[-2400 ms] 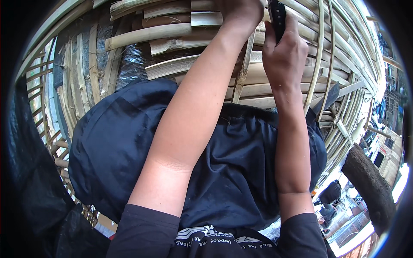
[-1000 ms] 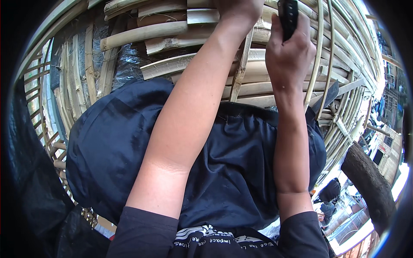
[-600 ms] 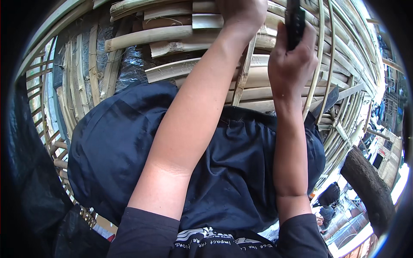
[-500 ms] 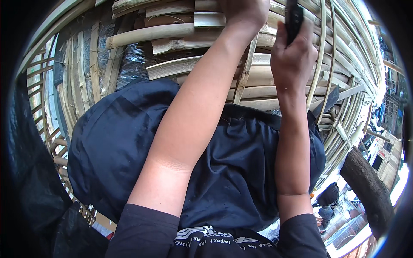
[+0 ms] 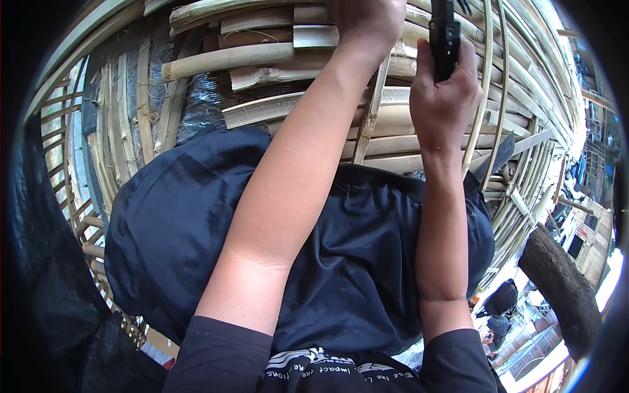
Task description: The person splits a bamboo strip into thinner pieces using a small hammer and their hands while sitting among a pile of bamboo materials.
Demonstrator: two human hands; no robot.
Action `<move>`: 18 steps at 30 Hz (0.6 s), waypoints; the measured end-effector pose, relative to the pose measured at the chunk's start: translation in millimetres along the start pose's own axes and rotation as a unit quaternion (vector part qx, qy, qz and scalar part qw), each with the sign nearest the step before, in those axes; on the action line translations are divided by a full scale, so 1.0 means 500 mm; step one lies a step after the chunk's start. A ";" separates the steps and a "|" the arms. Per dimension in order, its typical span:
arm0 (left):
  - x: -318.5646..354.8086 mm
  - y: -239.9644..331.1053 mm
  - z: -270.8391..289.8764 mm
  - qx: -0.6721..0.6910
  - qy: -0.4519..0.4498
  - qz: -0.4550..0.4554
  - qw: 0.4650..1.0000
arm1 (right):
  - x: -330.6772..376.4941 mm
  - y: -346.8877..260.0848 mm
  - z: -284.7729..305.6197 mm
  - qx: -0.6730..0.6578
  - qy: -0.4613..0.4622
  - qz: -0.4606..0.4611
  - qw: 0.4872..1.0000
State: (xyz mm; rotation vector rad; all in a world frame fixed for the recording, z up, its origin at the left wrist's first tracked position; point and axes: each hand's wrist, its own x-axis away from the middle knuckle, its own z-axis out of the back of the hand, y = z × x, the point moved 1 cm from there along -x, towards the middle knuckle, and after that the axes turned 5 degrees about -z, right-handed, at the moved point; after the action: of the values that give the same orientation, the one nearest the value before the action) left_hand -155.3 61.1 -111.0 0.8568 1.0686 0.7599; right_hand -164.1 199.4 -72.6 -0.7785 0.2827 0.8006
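Observation:
My right hand point(image 5: 447, 98) is wrapped around a black tool point(image 5: 445, 49) with a blocky body. The tool's upper end runs out of the picture at the top, so its kind does not show. My left hand point(image 5: 370, 19) is at the top edge, over the split bamboo slats point(image 5: 262, 105); its fingers are cut off by the frame, and whether they hold anything is hidden. A narrow upright bamboo strip point(image 5: 372, 118) crosses the slats between my forearms.
Dark cloth point(image 5: 177, 216) covers my lap. Long, thin bamboo strips point(image 5: 488, 85) rise beside my right hand. A dark flat blade-like piece point(image 5: 501, 157) lies near my right forearm. A thick log point(image 5: 560, 288) leans at the right, and black sheeting point(image 5: 52, 275) hangs at the left.
The black tool and my right hand have come slightly down and are less blurred. My left hand has shifted a little to the left.

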 end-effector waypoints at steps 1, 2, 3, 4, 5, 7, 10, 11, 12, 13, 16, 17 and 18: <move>-0.007 0.001 -0.002 -0.018 0.009 -0.019 1.000 | -0.015 -0.005 0.006 -0.017 0.011 0.001 1.000; -0.013 0.004 -0.003 -0.034 0.015 -0.037 0.999 | -0.029 -0.009 0.016 -0.031 0.023 0.002 0.999; -0.013 0.004 -0.001 -0.031 0.013 -0.040 0.999 | -0.037 -0.005 0.024 -0.001 0.025 0.000 1.000; -0.012 -0.001 0.004 -0.033 -0.005 -0.026 0.999 | -0.040 0.003 0.022 0.000 0.029 -0.002 1.000; -0.015 0.002 0.010 -0.033 -0.020 -0.013 0.999 | -0.047 0.015 0.018 -0.047 0.042 -0.012 0.998; -0.021 0.013 0.017 -0.024 -0.048 -0.016 0.998 | -0.050 0.043 0.028 -0.108 0.031 -0.056 0.992; -0.029 0.006 0.021 -0.003 -0.058 -0.047 0.997 | -0.054 0.059 0.037 -0.192 0.015 -0.139 0.971; -0.032 0.001 0.024 0.000 -0.063 -0.054 0.997 | -0.060 0.056 0.034 -0.247 0.020 -0.140 0.959; -0.035 -0.006 0.027 0.008 -0.069 -0.060 0.996 | -0.062 0.051 0.037 -0.247 0.024 -0.141 0.958; -0.038 -0.011 0.029 0.017 -0.068 -0.072 0.995 | -0.065 0.044 0.042 -0.239 0.022 -0.139 0.961; -0.037 -0.018 0.033 0.025 -0.067 -0.084 0.994 | -0.072 0.028 0.051 -0.216 0.015 -0.136 0.967; -0.035 -0.019 0.030 0.026 -0.065 -0.083 0.994 | -0.073 0.024 0.052 -0.207 0.013 -0.135 0.969; -0.033 -0.020 0.027 0.027 -0.067 -0.084 0.994 | -0.073 0.020 0.052 -0.198 0.010 -0.133 0.971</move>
State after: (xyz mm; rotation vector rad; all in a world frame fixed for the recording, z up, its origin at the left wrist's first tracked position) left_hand -146.3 39.4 -109.4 0.8396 1.0309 0.5281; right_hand -197.6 202.8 -41.6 -1.1733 0.0297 0.5997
